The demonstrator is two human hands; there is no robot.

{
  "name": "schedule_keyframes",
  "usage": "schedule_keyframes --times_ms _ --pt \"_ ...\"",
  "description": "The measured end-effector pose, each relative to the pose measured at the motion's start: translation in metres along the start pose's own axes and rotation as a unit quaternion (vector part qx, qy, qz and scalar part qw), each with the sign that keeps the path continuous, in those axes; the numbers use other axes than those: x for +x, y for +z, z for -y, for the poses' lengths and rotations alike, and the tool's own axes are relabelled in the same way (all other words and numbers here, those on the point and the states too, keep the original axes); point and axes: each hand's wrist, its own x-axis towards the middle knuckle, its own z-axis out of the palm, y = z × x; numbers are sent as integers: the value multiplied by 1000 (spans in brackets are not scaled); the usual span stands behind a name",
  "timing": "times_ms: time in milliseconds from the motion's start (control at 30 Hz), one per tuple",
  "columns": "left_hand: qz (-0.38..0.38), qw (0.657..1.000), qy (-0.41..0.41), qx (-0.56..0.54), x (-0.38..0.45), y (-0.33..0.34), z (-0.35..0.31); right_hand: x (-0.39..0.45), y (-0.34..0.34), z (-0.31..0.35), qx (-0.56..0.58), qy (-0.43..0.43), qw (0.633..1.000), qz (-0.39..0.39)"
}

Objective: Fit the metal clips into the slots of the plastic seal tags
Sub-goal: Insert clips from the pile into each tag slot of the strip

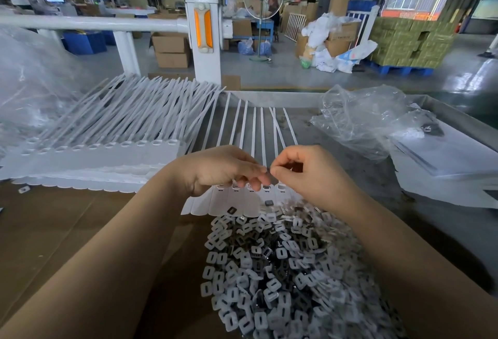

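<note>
From here I see the big stack of white seal tags (89,150) at far left, too many to count; they look light and bendy, best steadied by the flat head, not the thin tail. A working strip of tags (242,201) lies under my hands, at least five slotted heads showing, about eight tails running far. The near heap of metal clips (272,266) holds hundreds: tiny, stiff, likely slippery, so I'd pinch one by its edges. My left hand (221,170) and right hand (310,174) meet fingertip to fingertip, each curled, pinching a small dark clip (268,170) between them.
</note>
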Motion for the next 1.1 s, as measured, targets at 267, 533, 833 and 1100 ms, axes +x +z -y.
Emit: schedule_keyframes --times_ms 267,533,833,1100 --pt "-29 997 -12 -67 3 -1 2 -1 2 2 -7 -36 999 -36" --pt "-102 995 -4 -20 2 -1 1 -1 0 3 11 -12 998 -54" --pt "-90 995 -4 -33 1 1 -5 -1 2 4 45 10 998 -31" --pt "-83 995 9 -54 0 3 -7 0 -1 6 111 69 991 -15"
